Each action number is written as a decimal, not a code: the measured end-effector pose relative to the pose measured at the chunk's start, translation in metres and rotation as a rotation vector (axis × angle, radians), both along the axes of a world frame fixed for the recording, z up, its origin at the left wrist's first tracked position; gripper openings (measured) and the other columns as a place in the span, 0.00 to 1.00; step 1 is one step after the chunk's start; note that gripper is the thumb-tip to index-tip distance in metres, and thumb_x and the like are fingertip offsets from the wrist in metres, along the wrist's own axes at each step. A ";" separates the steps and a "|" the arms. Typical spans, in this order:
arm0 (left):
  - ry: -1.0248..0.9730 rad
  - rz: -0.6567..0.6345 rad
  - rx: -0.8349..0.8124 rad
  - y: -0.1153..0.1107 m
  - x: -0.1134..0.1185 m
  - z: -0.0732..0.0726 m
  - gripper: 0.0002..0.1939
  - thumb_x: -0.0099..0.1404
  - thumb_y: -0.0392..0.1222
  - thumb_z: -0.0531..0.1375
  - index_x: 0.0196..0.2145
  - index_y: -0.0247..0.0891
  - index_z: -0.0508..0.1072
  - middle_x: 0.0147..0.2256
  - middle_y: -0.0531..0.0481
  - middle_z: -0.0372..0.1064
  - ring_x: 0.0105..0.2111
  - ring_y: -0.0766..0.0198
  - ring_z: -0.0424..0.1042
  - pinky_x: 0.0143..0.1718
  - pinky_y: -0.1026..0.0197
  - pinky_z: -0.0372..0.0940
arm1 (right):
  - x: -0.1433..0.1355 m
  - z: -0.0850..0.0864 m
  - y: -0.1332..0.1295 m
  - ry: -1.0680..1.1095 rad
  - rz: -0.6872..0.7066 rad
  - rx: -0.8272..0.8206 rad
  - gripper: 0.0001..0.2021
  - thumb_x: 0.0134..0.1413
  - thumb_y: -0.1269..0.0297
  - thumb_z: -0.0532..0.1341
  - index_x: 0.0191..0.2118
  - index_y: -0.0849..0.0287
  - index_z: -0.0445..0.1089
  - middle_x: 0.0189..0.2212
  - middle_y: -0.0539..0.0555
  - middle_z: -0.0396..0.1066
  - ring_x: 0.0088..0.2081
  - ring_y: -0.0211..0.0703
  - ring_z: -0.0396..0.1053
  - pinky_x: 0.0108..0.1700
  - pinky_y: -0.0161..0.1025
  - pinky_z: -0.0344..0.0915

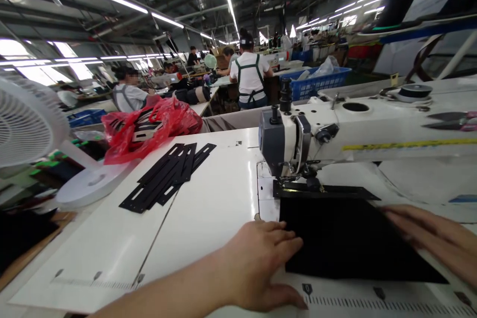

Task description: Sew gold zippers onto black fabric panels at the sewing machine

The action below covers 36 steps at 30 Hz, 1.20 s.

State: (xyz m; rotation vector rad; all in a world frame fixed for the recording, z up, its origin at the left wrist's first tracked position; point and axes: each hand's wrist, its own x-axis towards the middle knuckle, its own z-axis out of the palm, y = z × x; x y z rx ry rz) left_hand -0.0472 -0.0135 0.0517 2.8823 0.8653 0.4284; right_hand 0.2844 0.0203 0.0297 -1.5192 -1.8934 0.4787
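A: In the head view, where's the cloth (346, 243)?
B: At four o'clock, flat on the table (208, 218). Its far edge meets a black strip (354, 193) beneath the machine (357, 131); I can't tell whether it runs under that strip.
A: And the hands?
B: The left hand (259, 263) is at the cloth's nine o'clock, fingers extended on the edge, thumb apart. The right hand (428, 226) is at three, fingers straight and close together; its thumb is hidden, so I can't tell whether it pinches.
A: How would you handle this well?
B: I'd press lightly from both sides, so the cloth lies smooth without being stretched, and check the strip stays square to it. Fingertips should keep well clear of the foot (313, 181).
A: The other strips (175, 171)?
B: Piled at ten o'clock from the cloth, well apart.
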 end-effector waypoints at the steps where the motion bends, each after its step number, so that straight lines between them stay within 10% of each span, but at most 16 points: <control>1: -0.075 0.035 -0.045 0.004 0.000 -0.002 0.18 0.64 0.45 0.57 0.49 0.33 0.66 0.46 0.42 0.70 0.44 0.57 0.71 0.44 0.57 0.67 | 0.001 0.001 0.004 -0.076 -0.067 0.069 0.15 0.54 0.50 0.52 0.38 0.51 0.71 0.34 0.56 0.74 0.31 0.54 0.72 0.30 0.47 0.69; 5: -0.206 0.266 0.091 0.038 0.001 -0.022 0.10 0.68 0.38 0.52 0.43 0.36 0.71 0.45 0.43 0.71 0.45 0.57 0.71 0.44 0.53 0.66 | -0.045 0.011 0.012 -0.278 0.020 0.382 0.13 0.59 0.58 0.49 0.42 0.55 0.68 0.42 0.58 0.70 0.42 0.56 0.69 0.48 0.54 0.62; 11: -0.192 0.268 0.092 0.071 0.000 -0.047 0.11 0.65 0.32 0.55 0.45 0.34 0.69 0.45 0.42 0.71 0.46 0.57 0.70 0.47 0.54 0.65 | -0.129 -0.005 -0.005 -0.478 0.399 0.572 0.14 0.57 0.61 0.55 0.40 0.64 0.72 0.38 0.61 0.73 0.39 0.52 0.71 0.41 0.48 0.69; 15: -0.229 0.367 -0.005 0.079 0.000 -0.038 0.07 0.64 0.31 0.55 0.39 0.36 0.71 0.33 0.48 0.74 0.33 0.60 0.74 0.37 0.58 0.68 | -0.128 -0.017 -0.020 -0.547 0.493 0.566 0.39 0.42 0.39 0.60 0.50 0.72 0.67 0.51 0.72 0.63 0.49 0.66 0.65 0.42 0.55 0.69; 21: -0.361 0.491 -0.055 0.059 -0.005 -0.033 0.02 0.65 0.36 0.56 0.36 0.36 0.68 0.33 0.50 0.71 0.33 0.63 0.71 0.34 0.61 0.67 | -0.118 -0.012 -0.016 -0.477 0.535 0.505 0.18 0.54 0.69 0.53 0.50 0.66 0.68 0.51 0.65 0.65 0.52 0.58 0.64 0.47 0.53 0.67; 27: -0.270 0.179 -0.005 0.012 -0.006 -0.029 0.12 0.68 0.38 0.53 0.48 0.36 0.65 0.46 0.43 0.68 0.46 0.57 0.67 0.46 0.55 0.62 | -0.112 0.018 -0.001 -0.247 0.492 0.100 0.20 0.62 0.60 0.48 0.55 0.60 0.63 0.50 0.56 0.68 0.50 0.45 0.67 0.51 0.43 0.66; 32: -0.386 0.359 0.037 0.016 0.000 -0.032 0.11 0.66 0.40 0.56 0.45 0.35 0.64 0.42 0.44 0.68 0.41 0.59 0.69 0.42 0.56 0.65 | -0.109 0.033 0.004 -0.160 0.548 0.018 0.19 0.61 0.59 0.48 0.52 0.56 0.67 0.47 0.54 0.70 0.47 0.48 0.69 0.49 0.44 0.67; 36: -0.295 0.250 0.143 0.025 0.004 -0.038 0.07 0.68 0.35 0.51 0.39 0.35 0.69 0.41 0.46 0.70 0.41 0.60 0.70 0.41 0.56 0.66 | -0.111 0.040 0.007 -0.116 0.539 0.018 0.18 0.61 0.58 0.48 0.48 0.55 0.70 0.41 0.54 0.73 0.42 0.51 0.72 0.46 0.46 0.69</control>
